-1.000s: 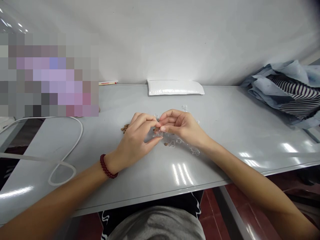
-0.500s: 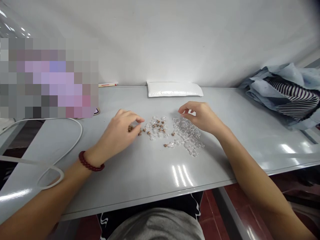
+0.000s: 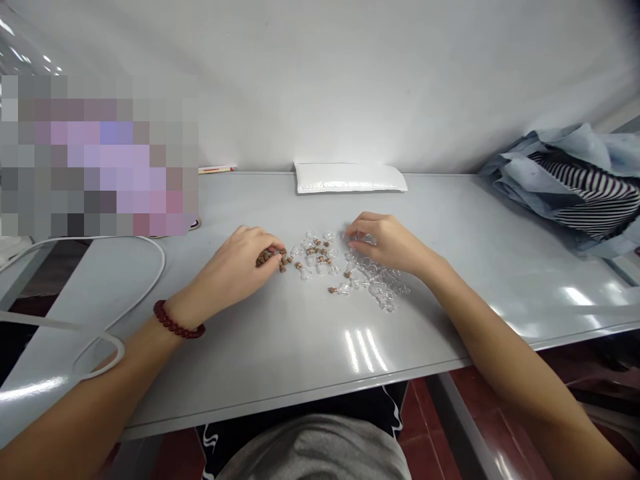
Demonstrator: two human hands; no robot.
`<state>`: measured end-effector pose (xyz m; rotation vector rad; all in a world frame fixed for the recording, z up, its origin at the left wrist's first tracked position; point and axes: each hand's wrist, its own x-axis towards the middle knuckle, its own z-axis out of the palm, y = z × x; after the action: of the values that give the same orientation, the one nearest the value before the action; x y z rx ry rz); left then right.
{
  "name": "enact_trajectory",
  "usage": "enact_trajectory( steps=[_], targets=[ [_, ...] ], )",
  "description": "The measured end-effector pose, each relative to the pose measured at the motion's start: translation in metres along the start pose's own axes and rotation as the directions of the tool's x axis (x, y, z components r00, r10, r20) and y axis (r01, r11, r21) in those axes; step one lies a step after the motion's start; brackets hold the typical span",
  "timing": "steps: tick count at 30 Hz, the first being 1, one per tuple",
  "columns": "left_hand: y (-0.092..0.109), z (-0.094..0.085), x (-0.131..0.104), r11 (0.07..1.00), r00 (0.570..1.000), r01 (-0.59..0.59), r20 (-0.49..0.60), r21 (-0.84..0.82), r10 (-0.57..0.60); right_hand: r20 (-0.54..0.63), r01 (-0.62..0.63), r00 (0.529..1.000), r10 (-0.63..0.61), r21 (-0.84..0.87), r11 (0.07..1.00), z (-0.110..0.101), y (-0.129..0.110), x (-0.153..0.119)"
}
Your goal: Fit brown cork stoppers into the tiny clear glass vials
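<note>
A glossy grey table (image 3: pixel 280 347) runs along a plain white wall (image 3: pixel 350 73), ceiling light glinting off its top. Dark red floor tiles (image 3: pixel 425 427) show beneath, and pale blue cloth (image 3: pixel 550 167) is heaped at the right end

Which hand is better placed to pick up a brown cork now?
Left. The left hand has its fingertips on the brown corks, while the right hand rests on the clear bottles, away from them.
</note>
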<state>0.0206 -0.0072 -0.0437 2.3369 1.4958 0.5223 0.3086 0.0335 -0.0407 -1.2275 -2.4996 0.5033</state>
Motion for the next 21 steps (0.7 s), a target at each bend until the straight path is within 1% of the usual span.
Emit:
enact_trajectory(
  steps=[4, 7, 12, 14, 19, 21],
  targets=[
    [0.002, 0.008, 0.001, 1.000, 0.999, -0.021, -0.030, -0.021, 0.020, 0.013, -0.011, 1.000, 0.011, -0.001, 1.000, 0.002, 0.001, 0.000],
    [0.006, 0.008, 0.003, 0.999, 0.999, -0.026, -0.033, -0.038, 0.025, 0.003, -0.013, 1.000, 0.013, 0.025, 1.000, 0.003, 0.003, -0.001],
    [0.013, 0.004, 0.005, 0.994, 0.996, 0.088, 0.009, -0.058, -0.087, -0.004, -0.033, 0.999, 0.033, 0.031, 0.999, 0.006, 0.004, 0.000],
    [0.014, 0.004, 0.005, 0.994, 0.995, 0.102, 0.007, -0.047, -0.102, -0.022, -0.025, 0.999, 0.026, 0.018, 1.000, 0.006, 0.004, 0.001],
    [0.013, 0.007, 0.003, 1.000, 1.000, 0.010, -0.001, -0.020, -0.010, -0.143, 0.003, 0.990, -0.005, -0.013, 1.000, 0.006, 0.001, 0.002],
    [0.011, 0.007, 0.003, 1.000, 1.000, -0.002, -0.001, -0.030, 0.002, -0.165, 0.025, 0.986, -0.027, -0.018, 1.000, 0.006, -0.001, 0.002]
  ],
)
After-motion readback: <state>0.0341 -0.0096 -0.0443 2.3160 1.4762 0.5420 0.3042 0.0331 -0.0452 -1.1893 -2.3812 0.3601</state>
